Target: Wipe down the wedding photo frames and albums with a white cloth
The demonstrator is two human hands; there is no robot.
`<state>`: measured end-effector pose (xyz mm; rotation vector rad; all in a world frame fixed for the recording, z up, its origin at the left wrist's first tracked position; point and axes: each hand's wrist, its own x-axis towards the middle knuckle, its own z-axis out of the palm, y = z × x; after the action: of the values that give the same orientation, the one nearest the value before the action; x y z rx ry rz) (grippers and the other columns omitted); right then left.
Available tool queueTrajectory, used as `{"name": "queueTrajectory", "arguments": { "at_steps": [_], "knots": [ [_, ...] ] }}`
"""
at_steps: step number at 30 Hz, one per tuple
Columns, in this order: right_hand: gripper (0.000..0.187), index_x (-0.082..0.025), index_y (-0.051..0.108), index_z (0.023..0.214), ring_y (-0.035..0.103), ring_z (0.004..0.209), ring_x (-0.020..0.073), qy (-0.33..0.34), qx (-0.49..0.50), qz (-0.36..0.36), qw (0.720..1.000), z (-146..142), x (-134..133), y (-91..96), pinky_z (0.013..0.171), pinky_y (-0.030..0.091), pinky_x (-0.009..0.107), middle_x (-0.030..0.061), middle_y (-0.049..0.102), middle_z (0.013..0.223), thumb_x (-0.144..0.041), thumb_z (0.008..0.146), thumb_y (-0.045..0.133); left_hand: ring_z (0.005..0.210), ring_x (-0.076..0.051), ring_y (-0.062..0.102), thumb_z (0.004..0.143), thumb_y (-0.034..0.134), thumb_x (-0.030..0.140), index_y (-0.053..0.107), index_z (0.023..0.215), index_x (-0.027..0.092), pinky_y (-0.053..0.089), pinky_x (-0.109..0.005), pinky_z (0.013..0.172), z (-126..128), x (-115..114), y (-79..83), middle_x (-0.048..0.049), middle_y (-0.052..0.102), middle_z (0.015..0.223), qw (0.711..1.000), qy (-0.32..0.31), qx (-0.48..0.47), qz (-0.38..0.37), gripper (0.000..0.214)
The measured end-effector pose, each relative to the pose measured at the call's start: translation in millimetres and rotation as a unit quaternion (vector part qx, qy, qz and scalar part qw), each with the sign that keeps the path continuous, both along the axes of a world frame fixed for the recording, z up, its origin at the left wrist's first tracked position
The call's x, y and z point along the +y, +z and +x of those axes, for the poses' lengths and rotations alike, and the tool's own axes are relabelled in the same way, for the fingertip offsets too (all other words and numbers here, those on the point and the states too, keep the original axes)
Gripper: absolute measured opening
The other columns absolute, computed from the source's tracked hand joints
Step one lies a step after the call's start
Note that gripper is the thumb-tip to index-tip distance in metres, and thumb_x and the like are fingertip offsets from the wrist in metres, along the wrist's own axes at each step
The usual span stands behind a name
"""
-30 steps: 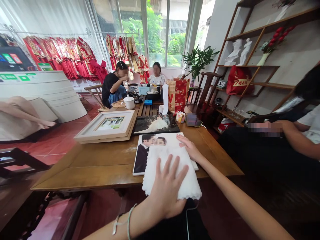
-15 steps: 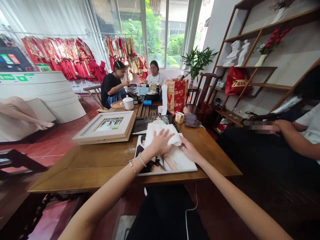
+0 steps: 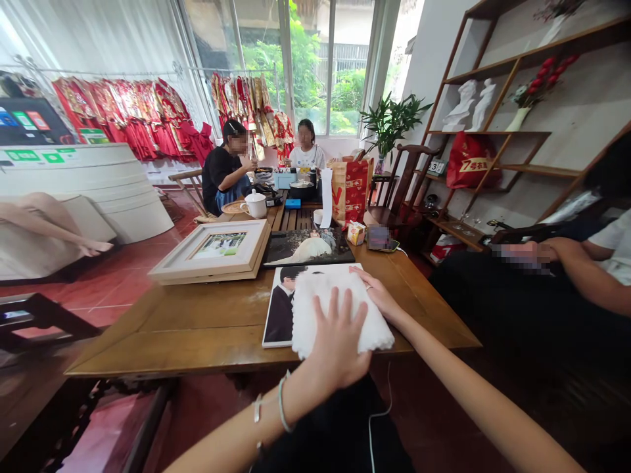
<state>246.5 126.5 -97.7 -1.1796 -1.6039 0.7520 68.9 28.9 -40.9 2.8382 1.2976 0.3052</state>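
On the near edge of the wooden table lies a photo panel [image 3: 279, 315] with a printed picture of a person in a dark suit. A folded white cloth [image 3: 308, 309] covers much of it. My left hand [image 3: 340, 335], fingers spread, presses flat on the cloth near the panel's front edge. The panel's upper right side is held by my right hand [image 3: 378, 293], its fingers along the edge; part of that grip is hidden. Just behind lies a second, dark photo panel [image 3: 340, 244] showing a white gown.
Stacked light picture frames [image 3: 162, 266] stand at left on the wooden table [image 3: 197, 328]. Farther back are a white teapot [image 3: 255, 205], a paper bag [image 3: 352, 187], a small box [image 3: 355, 233] and a phone [image 3: 382, 239]. A person sits at right; two others sit beyond.
My left hand has slid the white cloth toward me, from the panel's upper part to its front edge. The cloth now lies flatter. My right hand stays at the panel's right side.
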Motion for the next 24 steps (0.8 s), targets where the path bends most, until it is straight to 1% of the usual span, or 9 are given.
{"name": "queueTrajectory", "arguments": {
  "at_steps": [3, 5, 7, 9, 12, 15, 17, 20, 24],
  "knots": [
    [0.041, -0.025, 0.063, 0.115, 0.040, 0.130, 0.0242, 0.001, -0.029, 0.029, 0.999, 0, -2, -0.7, 0.111, 0.025, 0.048, 0.0064, 0.053, 0.133, -0.045, 0.083, 0.050, 0.137, -0.043, -0.005, 0.073, 0.052, 0.051, 0.023, 0.144, 0.021, -0.004, -0.072, 0.100, 1, -31, -4.3, -0.0163, 0.010, 0.152, 1.000, 0.011, -0.013, -0.015, 0.083],
    [0.044, -0.024, 0.062, 0.118, 0.038, 0.131, 0.0254, 0.000, -0.048, 0.040, 0.998, 0, -3, -0.4, 0.111, 0.024, 0.049, 0.0075, 0.052, 0.134, -0.047, 0.081, 0.053, 0.137, -0.042, -0.006, 0.072, 0.053, 0.048, 0.021, 0.145, 0.024, -0.004, -0.072, 0.101, -2, -43, -3.5, -0.0134, 0.008, 0.153, 0.999, 0.002, -0.020, -0.032, 0.084],
    [0.045, -0.025, 0.060, 0.119, 0.037, 0.132, 0.0261, -0.004, -0.065, 0.044, 0.997, -1, -5, 0.5, 0.111, 0.024, 0.050, 0.0079, 0.050, 0.135, -0.046, 0.080, 0.055, 0.138, -0.039, -0.003, 0.073, 0.052, 0.048, 0.020, 0.145, 0.028, -0.001, -0.069, 0.104, -9, -46, 0.5, -0.0085, 0.009, 0.154, 0.998, -0.014, -0.027, -0.055, 0.081],
    [0.044, -0.023, 0.059, 0.120, 0.037, 0.132, 0.0260, -0.003, -0.076, 0.047, 0.996, -2, -6, 1.6, 0.111, 0.024, 0.050, 0.0088, 0.049, 0.137, -0.042, 0.081, 0.055, 0.139, -0.035, 0.003, 0.075, 0.050, 0.049, 0.024, 0.143, 0.033, 0.003, -0.066, 0.106, -15, -39, 6.5, -0.0045, 0.014, 0.153, 0.997, -0.021, -0.031, -0.072, 0.074],
    [0.043, -0.021, 0.059, 0.121, 0.039, 0.131, 0.0250, 0.008, -0.087, 0.051, 0.995, -2, -7, 3.2, 0.111, 0.025, 0.049, 0.0102, 0.049, 0.136, -0.033, 0.080, 0.054, 0.139, -0.033, 0.011, 0.078, 0.048, 0.048, 0.031, 0.140, 0.035, 0.009, -0.063, 0.107, -22, -15, 15.9, -0.0041, 0.022, 0.151, 0.997, -0.002, -0.024, -0.072, 0.066],
    [0.045, -0.024, 0.058, 0.122, 0.040, 0.130, 0.0234, 0.009, -0.092, 0.055, 0.994, -2, -7, 4.5, 0.111, 0.027, 0.048, 0.0078, 0.050, 0.136, -0.025, 0.077, 0.053, 0.138, -0.032, 0.016, 0.080, 0.047, 0.046, 0.033, 0.139, 0.033, 0.014, -0.062, 0.106, -24, 16, 23.4, -0.0051, 0.026, 0.150, 0.998, 0.012, 0.001, -0.062, 0.062],
    [0.047, -0.025, 0.058, 0.123, 0.040, 0.130, 0.0230, 0.007, -0.093, 0.060, 0.994, -3, -8, 5.3, 0.110, 0.027, 0.047, 0.0061, 0.051, 0.135, -0.022, 0.076, 0.052, 0.137, -0.031, 0.018, 0.082, 0.046, 0.043, 0.033, 0.140, 0.032, 0.017, -0.061, 0.105, -24, 39, 27.4, -0.0046, 0.026, 0.150, 0.998, -0.002, 0.021, -0.060, 0.060],
    [0.047, -0.024, 0.059, 0.121, 0.041, 0.129, 0.0239, 0.002, -0.099, 0.064, 0.993, -4, -8, 7.2, 0.110, 0.028, 0.046, 0.0065, 0.051, 0.135, -0.021, 0.075, 0.052, 0.137, -0.030, 0.020, 0.085, 0.042, 0.040, 0.032, 0.140, 0.030, 0.019, -0.059, 0.105, -26, 75, 31.6, -0.0042, 0.026, 0.150, 0.996, -0.030, 0.045, -0.065, 0.057],
    [0.042, -0.025, 0.059, 0.120, 0.041, 0.129, 0.0228, -0.002, -0.112, 0.068, 0.991, -6, -10, 9.8, 0.110, 0.029, 0.045, 0.0054, 0.050, 0.136, -0.024, 0.079, 0.051, 0.137, -0.026, 0.019, 0.089, 0.034, 0.037, 0.033, 0.139, 0.024, 0.016, -0.055, 0.108, -23, 124, 31.9, -0.0044, 0.026, 0.150, 0.994, -0.051, 0.039, -0.091, 0.053]
  ]
}}
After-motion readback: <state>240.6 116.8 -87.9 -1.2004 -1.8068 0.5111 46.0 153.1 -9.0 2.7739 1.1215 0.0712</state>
